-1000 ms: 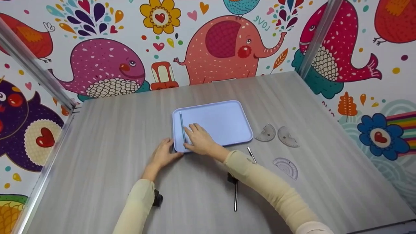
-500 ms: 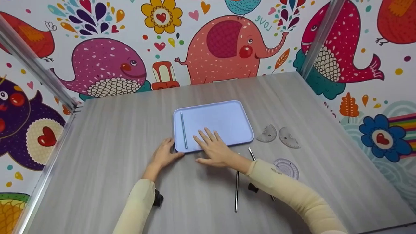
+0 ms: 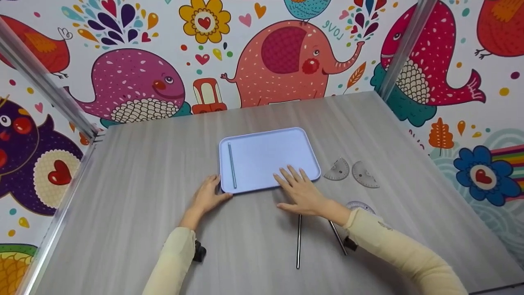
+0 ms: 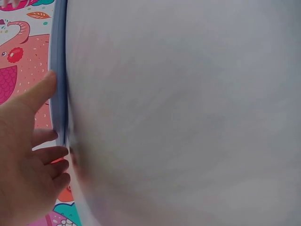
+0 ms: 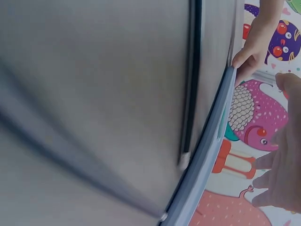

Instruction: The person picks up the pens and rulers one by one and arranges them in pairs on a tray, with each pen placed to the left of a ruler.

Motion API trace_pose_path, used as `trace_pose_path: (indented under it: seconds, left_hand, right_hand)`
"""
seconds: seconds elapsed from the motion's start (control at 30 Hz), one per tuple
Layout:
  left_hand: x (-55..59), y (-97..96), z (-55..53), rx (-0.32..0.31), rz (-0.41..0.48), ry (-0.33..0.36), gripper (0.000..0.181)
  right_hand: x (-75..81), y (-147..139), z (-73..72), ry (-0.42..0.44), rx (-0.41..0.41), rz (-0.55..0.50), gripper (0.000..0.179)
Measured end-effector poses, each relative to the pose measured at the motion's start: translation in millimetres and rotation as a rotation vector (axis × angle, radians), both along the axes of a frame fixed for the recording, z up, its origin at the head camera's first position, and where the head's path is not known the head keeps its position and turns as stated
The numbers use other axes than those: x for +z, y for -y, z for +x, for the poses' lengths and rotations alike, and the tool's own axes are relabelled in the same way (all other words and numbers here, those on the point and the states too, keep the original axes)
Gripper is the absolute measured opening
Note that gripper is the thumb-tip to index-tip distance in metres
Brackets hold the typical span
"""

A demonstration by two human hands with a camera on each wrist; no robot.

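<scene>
A pale lavender-blue tray lies on the grey table, with a slim teal pencil along its left side. My left hand holds the tray's near left corner, thumb on the front edge and fingers at the left side. Fingers spread, my right hand reaches over the tray's front edge near the right corner, holding nothing. Two dark pencils lie on the table: one pencil below the right hand, the other pencil beside the sleeve. The hand partly hides their upper ends.
Right of the tray lie two clear protractors, a nearer protractor and a farther protractor. A third protractor is partly covered by the right sleeve. Printed cartoon walls and metal posts border the table.
My right hand has moved off the teal pencil and rightward along the tray's front edge, fingers spreading. The pencil stays on the tray. My left hand stays at the corner.
</scene>
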State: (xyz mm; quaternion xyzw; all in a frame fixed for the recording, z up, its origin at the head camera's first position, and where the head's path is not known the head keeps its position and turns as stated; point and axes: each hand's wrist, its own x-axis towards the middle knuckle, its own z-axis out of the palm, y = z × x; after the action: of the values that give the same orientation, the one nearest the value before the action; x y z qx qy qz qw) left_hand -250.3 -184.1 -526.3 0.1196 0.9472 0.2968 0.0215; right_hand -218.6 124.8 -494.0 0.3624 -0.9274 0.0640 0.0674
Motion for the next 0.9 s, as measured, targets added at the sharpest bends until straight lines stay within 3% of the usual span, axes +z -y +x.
trace_pose_path:
  seconds: [0.17,0.3,0.6,0.9]
  left_hand:
    - [-1.2,-0.1,0.7,0.001,-0.001,0.018,0.075]
    - [0.8,-0.1,0.9,-0.013,-0.011,-0.006,0.073]
    - [4.1,0.0,1.1,-0.016,-0.029,-0.001,0.074]
    - [2.9,-1.6,1.2,-0.013,-0.017,0.005,0.073]
  right_hand:
    - [-0.7,-23,6.9,0.037,-0.023,-0.04,0.078]
    - [2.5,-39,12.2,0.065,-0.062,-0.063,0.078]
    - [0.0,-65,19.5,0.021,-0.095,-0.066,0.078]
    - [2.3,-82,25.6,0.096,-0.115,-0.117,0.079]
